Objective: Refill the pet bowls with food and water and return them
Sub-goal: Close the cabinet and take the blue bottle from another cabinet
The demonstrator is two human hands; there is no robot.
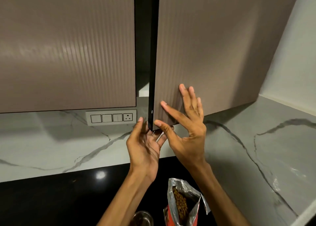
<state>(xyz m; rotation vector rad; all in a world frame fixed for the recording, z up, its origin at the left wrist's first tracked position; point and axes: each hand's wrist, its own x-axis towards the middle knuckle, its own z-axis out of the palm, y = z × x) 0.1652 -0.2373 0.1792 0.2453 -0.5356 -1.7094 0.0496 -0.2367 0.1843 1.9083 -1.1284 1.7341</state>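
Observation:
An overhead cabinet door (pixel 213 46) with a ribbed taupe front stands slightly ajar, showing a dark gap and a white shelf inside. My left hand (pixel 145 145) is at the door's bottom corner, fingers curled under its lower edge. My right hand (pixel 188 123) lies flat against the door's front with fingers spread. Below, on the black counter (pixel 51 200), an opened foil pet food bag (pixel 183 203) stands upright with brown kibble showing inside. Just left of it, at the frame's bottom edge, is a metal pet bowl (pixel 142 218) with some kibble in it, partly hidden by my left forearm.
A shut cabinet door (pixel 68 46) hangs to the left. A switch panel with a socket (pixel 111 117) sits on the white marble backsplash (pixel 42 148). The marble side wall (pixel 265 148) closes off the right.

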